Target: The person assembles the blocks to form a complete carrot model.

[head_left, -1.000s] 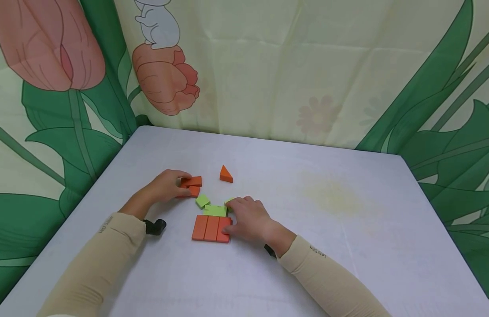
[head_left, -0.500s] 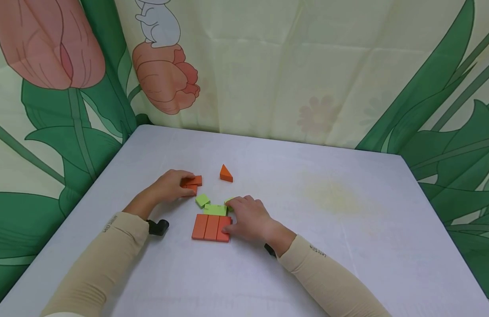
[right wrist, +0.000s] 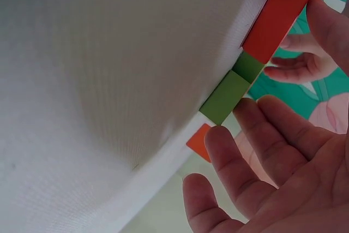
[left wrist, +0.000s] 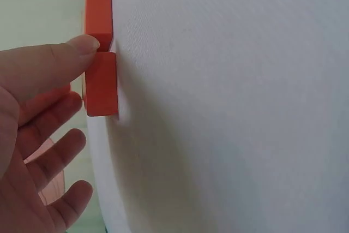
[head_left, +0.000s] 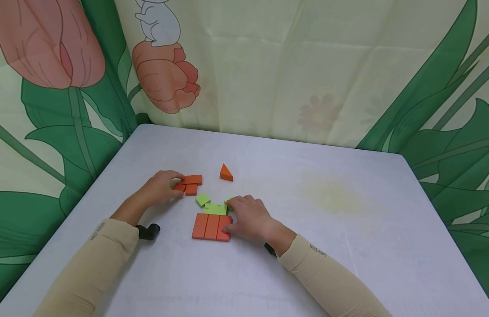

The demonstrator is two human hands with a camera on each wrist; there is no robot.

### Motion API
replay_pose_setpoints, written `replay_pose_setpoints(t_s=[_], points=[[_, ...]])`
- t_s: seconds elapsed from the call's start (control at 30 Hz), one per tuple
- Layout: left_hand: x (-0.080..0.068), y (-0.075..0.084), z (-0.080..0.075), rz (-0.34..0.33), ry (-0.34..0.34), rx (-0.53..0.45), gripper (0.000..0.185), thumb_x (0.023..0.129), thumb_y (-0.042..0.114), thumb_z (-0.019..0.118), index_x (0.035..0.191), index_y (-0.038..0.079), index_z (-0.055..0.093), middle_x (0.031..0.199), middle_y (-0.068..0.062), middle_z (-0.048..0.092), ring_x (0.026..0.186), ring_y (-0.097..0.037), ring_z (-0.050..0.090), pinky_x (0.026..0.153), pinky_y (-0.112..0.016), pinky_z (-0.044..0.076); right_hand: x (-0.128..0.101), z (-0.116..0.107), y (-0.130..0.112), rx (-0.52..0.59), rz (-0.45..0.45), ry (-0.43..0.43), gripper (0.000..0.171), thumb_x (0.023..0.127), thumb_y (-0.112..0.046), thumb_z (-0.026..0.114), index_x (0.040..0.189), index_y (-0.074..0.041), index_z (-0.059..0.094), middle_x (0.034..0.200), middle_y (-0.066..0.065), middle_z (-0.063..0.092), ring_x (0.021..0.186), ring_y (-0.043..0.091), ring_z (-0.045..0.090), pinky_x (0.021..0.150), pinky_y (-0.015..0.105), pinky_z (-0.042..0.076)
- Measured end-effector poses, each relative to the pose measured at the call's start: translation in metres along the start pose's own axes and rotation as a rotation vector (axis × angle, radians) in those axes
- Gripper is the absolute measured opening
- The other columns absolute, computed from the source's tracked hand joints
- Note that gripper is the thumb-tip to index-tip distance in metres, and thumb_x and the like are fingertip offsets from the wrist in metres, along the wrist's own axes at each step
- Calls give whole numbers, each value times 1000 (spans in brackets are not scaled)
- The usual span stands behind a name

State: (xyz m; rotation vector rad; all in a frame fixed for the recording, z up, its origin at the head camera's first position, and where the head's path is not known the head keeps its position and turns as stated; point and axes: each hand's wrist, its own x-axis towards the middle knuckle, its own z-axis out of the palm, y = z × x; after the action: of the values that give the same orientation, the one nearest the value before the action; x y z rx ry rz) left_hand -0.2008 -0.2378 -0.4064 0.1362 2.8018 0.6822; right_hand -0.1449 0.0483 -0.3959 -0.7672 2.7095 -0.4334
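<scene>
In the head view my left hand (head_left: 159, 187) is at the left end of a small cluster of orange-red blocks: a long block (head_left: 193, 179) behind two short ones. The left wrist view shows its thumb touching where two red blocks (left wrist: 102, 88) meet, with the other fingers spread loosely. My right hand (head_left: 250, 217) stays beside three red rectangular blocks (head_left: 211, 226) lying side by side. Its thumb touches the rightmost one. Its fingertips are at a green block (right wrist: 225, 97), mostly covered in the head view. A green notched block (head_left: 215, 209) lies behind the red row.
A green square block (head_left: 202, 200) sits angled between the two groups. Farther back stands an orange triangular block (head_left: 226, 173). All rest on a white-covered table (head_left: 347, 264), with a printed floral curtain (head_left: 268, 66) behind its far edge.
My left hand has shifted slightly left, uncovering more of the orange-red cluster. The short front blocks, askew a second ago, now line up with the long one. The right hand stays in place.
</scene>
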Motion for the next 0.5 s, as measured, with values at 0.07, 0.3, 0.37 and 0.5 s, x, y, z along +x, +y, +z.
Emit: replay_pose_setpoints(t_s=[0.07, 0.3, 0.37, 0.5], points=[[-3, -1, -1, -18, 6, -7, 56, 90, 18, 75, 139, 1, 54, 144, -24, 48, 134, -43, 38, 108, -58, 37, 0, 0, 0, 1, 1, 0, 65, 88, -44, 74, 142, -12, 54, 139, 2, 55, 127, 26, 46, 102, 45, 40], [-9, -6, -5, -45, 16, -48, 47, 90, 18, 74, 129, -2, 58, 132, -23, 55, 124, -42, 45, 102, -55, 44, 0, 0, 0, 6, 3, 2, 65, 88, -43, 75, 142, -12, 54, 139, 2, 56, 127, 26, 46, 102, 45, 40], [-11, -7, -5, -40, 13, -69, 41, 91, 15, 73, 126, -2, 60, 129, -22, 57, 123, -41, 47, 101, -55, 45, -1, 0, 0, 7, 1, 3, 65, 88, -43, 75, 142, -12, 55, 139, 2, 56, 127, 26, 46, 102, 45, 40], [-12, -8, -7, -43, -9, -89, 35, 93, 11, 69, 125, 0, 62, 132, -24, 55, 124, -43, 46, 102, -56, 44, 0, 1, 1, 10, -2, 4, 65, 88, -44, 75, 142, -12, 55, 139, 2, 56, 127, 26, 46, 102, 45, 40]])
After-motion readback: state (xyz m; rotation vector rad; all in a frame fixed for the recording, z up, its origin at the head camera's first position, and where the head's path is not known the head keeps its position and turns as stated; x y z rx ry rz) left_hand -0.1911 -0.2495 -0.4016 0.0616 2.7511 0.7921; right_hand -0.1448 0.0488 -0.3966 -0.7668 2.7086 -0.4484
